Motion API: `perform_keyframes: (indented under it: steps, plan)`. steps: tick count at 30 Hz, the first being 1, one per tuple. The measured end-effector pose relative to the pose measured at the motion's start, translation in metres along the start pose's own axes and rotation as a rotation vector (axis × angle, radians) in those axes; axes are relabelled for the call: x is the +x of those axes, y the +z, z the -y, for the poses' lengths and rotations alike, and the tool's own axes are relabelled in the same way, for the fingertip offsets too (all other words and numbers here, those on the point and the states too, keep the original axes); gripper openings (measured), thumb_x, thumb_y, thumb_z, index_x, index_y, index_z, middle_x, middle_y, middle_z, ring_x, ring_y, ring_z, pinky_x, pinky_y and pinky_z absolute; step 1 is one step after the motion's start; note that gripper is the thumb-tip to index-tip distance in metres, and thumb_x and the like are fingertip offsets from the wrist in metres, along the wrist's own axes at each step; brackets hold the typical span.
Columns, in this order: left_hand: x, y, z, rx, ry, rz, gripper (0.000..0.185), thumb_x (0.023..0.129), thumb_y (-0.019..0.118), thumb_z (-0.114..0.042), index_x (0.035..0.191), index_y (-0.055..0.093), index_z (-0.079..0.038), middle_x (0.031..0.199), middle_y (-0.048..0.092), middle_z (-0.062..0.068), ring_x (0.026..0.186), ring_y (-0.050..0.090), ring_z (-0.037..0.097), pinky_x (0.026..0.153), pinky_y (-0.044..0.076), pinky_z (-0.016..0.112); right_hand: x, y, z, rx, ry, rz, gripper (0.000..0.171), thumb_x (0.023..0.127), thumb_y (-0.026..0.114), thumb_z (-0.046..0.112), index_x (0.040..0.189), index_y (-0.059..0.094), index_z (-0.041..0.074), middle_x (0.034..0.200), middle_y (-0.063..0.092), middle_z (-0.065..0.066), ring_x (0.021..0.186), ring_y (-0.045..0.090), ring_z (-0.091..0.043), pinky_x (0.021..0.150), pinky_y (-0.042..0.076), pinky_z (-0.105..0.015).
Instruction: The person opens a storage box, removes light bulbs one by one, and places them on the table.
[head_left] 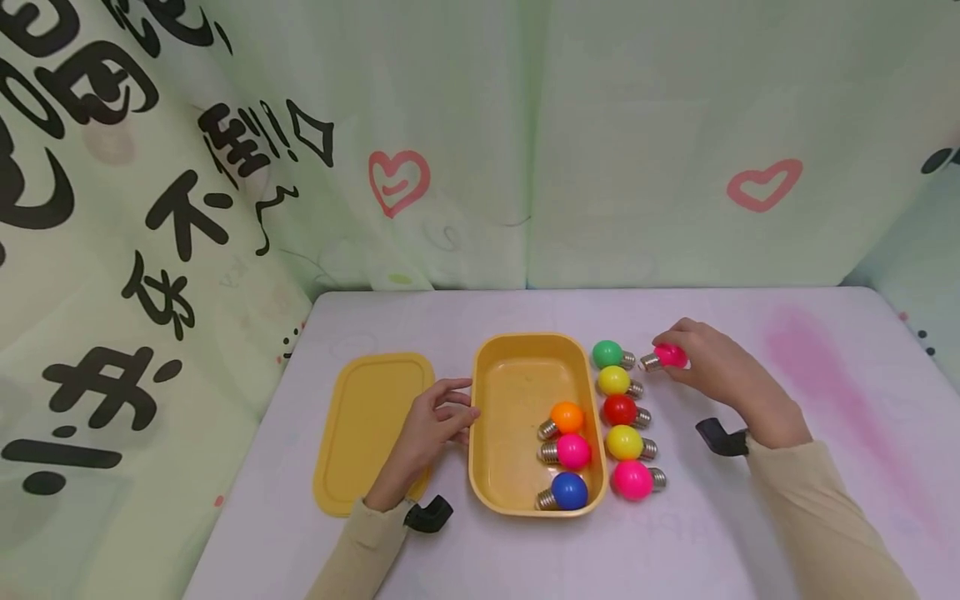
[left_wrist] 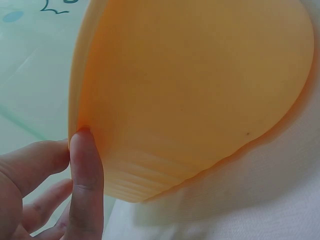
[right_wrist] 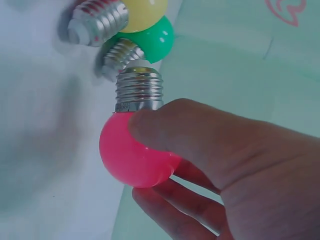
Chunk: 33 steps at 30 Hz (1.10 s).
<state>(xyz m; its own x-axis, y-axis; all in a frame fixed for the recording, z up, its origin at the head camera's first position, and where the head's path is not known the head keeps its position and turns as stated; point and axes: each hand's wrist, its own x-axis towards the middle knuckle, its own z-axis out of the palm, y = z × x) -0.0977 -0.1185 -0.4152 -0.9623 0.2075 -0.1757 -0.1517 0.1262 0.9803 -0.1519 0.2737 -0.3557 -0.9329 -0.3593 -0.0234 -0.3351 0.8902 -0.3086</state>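
Right of the yellow box (head_left: pixel 517 400): right hand (head_left: pixel 708 360) grips a pink bulb (head_left: pixel 671 356).

Left hand (head_left: pixel 427 429) pinches the box's left rim, near the yellow lid (head_left: pixel 360 433). Five bulbs in a column (head_left: pixel 619 409) stand between held bulb and box; pink-stained tabletop (head_left: pixel 821 358) extends to the right edge.

Beyond table's (head_left: pixel 540 554) left edge: black Chinese characters (head_left: pixel 97 368), including 不, on curtain (head_left: pixel 630 125). Beyond far edge: two red hearts (head_left: pixel 399 185) (head_left: pixel 765 185). Pink bulb (right_wrist: pixel 132 157) base print (right_wrist: pixel 124 107): illegible.
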Motion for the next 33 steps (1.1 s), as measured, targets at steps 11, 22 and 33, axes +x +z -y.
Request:
perform_keyframes:
  steps: [11,22,33]
  plan:
    - [0.002,0.000,0.002,0.018,0.001,-0.008,0.050,0.090,0.073,-0.010,0.136,0.054,-0.004,0.107,0.062,0.015,0.072,0.066,0.018,0.064,0.061,0.029,0.005,0.010,-0.013,-0.003,0.040,0.009,0.042,0.078,0.083,0.006,0.116,0.068,-0.005,0.108,0.064,-0.023,0.101,0.061,-0.039,0.088,0.056,-0.053]
    - [0.001,0.001,0.000,0.008,-0.002,-0.005,0.050,0.090,0.072,-0.008,0.137,0.054,-0.004,0.106,0.062,0.014,0.072,0.066,0.018,0.063,0.061,0.029,0.007,0.015,-0.020,-0.035,0.057,0.036,0.044,0.082,0.079,0.006,0.121,0.064,-0.007,0.115,0.059,-0.028,0.107,0.057,-0.043,0.092,0.052,-0.058]
    - [0.001,0.001,0.000,0.005,-0.006,-0.011,0.051,0.089,0.073,-0.009,0.136,0.054,-0.005,0.107,0.061,0.013,0.071,0.066,0.017,0.063,0.060,0.028,0.008,0.013,-0.018,-0.060,0.066,0.049,0.050,0.083,0.077,0.007,0.127,0.059,-0.006,0.124,0.053,-0.030,0.116,0.049,-0.047,0.092,0.051,-0.060]
